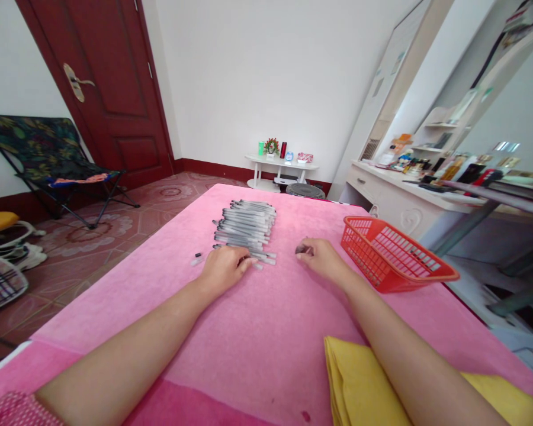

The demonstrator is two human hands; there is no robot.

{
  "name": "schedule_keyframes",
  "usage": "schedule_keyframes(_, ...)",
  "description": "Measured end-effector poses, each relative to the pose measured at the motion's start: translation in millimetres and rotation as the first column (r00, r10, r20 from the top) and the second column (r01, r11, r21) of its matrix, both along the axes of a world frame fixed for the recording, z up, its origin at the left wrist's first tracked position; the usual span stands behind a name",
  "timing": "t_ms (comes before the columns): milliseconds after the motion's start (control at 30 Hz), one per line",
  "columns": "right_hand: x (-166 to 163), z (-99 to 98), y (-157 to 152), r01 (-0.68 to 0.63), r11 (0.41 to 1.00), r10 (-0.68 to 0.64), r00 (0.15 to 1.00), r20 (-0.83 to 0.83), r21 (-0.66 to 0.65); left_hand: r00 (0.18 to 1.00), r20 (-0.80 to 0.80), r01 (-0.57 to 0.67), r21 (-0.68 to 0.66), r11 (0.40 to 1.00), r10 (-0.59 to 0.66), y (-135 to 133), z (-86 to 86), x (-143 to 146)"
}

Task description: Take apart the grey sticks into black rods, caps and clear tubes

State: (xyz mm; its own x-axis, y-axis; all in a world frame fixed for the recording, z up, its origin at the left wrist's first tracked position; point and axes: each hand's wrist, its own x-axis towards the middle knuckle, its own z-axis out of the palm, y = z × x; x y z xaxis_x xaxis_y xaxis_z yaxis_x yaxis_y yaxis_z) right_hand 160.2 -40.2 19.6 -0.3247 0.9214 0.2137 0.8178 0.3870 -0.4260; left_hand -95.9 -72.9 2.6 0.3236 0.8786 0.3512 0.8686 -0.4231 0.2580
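Note:
A row of grey, clear-barrelled pens with dark ends point(244, 225) lies side by side on the pink cloth point(249, 331). My left hand point(225, 267) rests at the near end of this row, its fingers curled down over the nearest pens, whose pale tips stick out beyond the thumb. By its left side lies one pen's black end point(198, 255). To the right of the row, my right hand point(323, 258) is closed just above the cloth. Between its fingertips is a small dark, greyish thing point(301, 249), too blurred to name.
A red plastic basket point(395, 254) stands right of my right hand. Folded yellow cloth point(355, 378) lies under my right forearm. Beyond the table are a low white stand point(284, 161), a round stool point(305, 190), a folding chair point(62, 154) and a cluttered dressing table point(395, 195).

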Motion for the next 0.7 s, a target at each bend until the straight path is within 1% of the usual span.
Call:
schedule_keyframes(67, -23.6, -3.8, -9.9, -0.107, 0.993, 0.108, 0.994, -0.009, 0.055, 1.000, 0.014, -0.019, 0.015, 1.000, 0.018, 1.0, -1.2, -0.4)
schedule_keyframes(133, -42.9, -6.6, -19.0, -0.148, 0.984, 0.145, 0.989, 0.036, 0.100, 0.999, 0.026, -0.023, 0.021, 1.000, 0.023, 1.5, -2.2, 0.2)
schedule_keyframes(200, -55.6, -8.6, -25.2, -0.141, 0.984, 0.131, 0.987, 0.097, 0.110, 0.999, 0.039, -0.017, 0.017, 1.000, 0.016, 1.3, -2.8, 1.7)
schedule_keyframes(267, -61.4, -9.7, -27.8, -0.117, 0.988, 0.101, 0.984, 0.150, 0.101, 0.999, 0.053, -0.006, 0.016, 1.000, 0.005, 0.5, -2.9, 3.6)
schedule_keyframes(333, -60.6, -9.8, -27.4, -0.102, 0.989, 0.082, 0.981, 0.177, 0.103, 0.998, 0.070, 0.001, 0.024, 1.000, -0.003, -0.7, -2.1, 5.1)
schedule_keyframes(400, -54.5, -9.2, -24.7, -0.082, 0.990, 0.063, 0.986, 0.157, 0.119, 0.996, 0.094, 0.007, 0.038, 0.999, -0.010, -1.9, -1.0, 5.7)
schedule_keyframes(467, -45.2, -8.7, -20.1, -0.021, 0.993, 0.013, 0.997, 0.073, 0.114, 0.992, 0.125, 0.020, 0.045, 0.999, -0.026, -2.5, -0.3, 5.9)
schedule_keyframes(500, -40.7, -8.7, -17.5, 0.019, 0.996, -0.019, 1.000, 0.002, 0.090, 0.988, 0.149, 0.032, 0.045, 0.999, -0.038, -2.4, -0.3, 6.2)
schedule_keyframes(567, -34.1, -8.8, -12.6, 0.068, 0.997, -0.071, 0.977, -0.202, -0.022, 0.972, 0.225, 0.069, 0.025, 0.997, -0.073, -1.6, -0.9, 8.1)
schedule_keyframes(633, -33.3, -7.9, -10.5, 0.029, 0.984, -0.105, 0.892, -0.440, -0.178, 0.921, 0.371, 0.140, -0.034, 0.990, -0.118, -0.7, -1.7, 12.3)
schedule_keyframes(667, -35.3, -6.7, -11.1, -0.021, 0.969, -0.119, 0.831, -0.544, -0.245, 0.870, 0.475, 0.186, -0.072, 0.980, -0.130, -0.5, -1.9, 15.3)
schedule_keyframes(700, -38.6, -4.9, -12.9, -0.081, 0.951, -0.130, 0.768, -0.627, -0.298, 0.797, 0.589, 0.243, -0.114, 0.963, -0.131, -0.7, -1.8, 18.6)
